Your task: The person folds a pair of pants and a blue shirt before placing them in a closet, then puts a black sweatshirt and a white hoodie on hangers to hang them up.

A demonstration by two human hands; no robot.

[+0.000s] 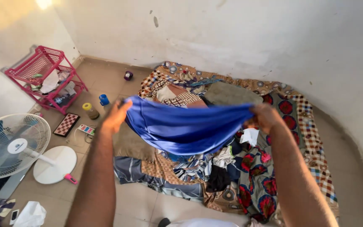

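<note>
Two hands hold a blue garment point(185, 126) stretched out in the air above the mattress point(316, 151). The left hand point(116, 115) is clenched on one end of the cloth, and the right hand point(265, 117) grips the other end, so the fabric sags in a curve between them. Beneath the garment, the mattress lies on the floor against the wall, covered in patterned sheets, with a heap of mixed clothes point(215, 164) piled on its near side and a grey-green pillow point(232, 93) toward the wall. Off the mattress's left side stand a white fan point(11, 145), a pink wire rack point(45, 77) stuffed with odds and ends, a small checkerboard point(66, 124), a white power strip point(86, 129), a yellow-lidded jar point(90, 110) and a blue cup point(103, 99).
</note>
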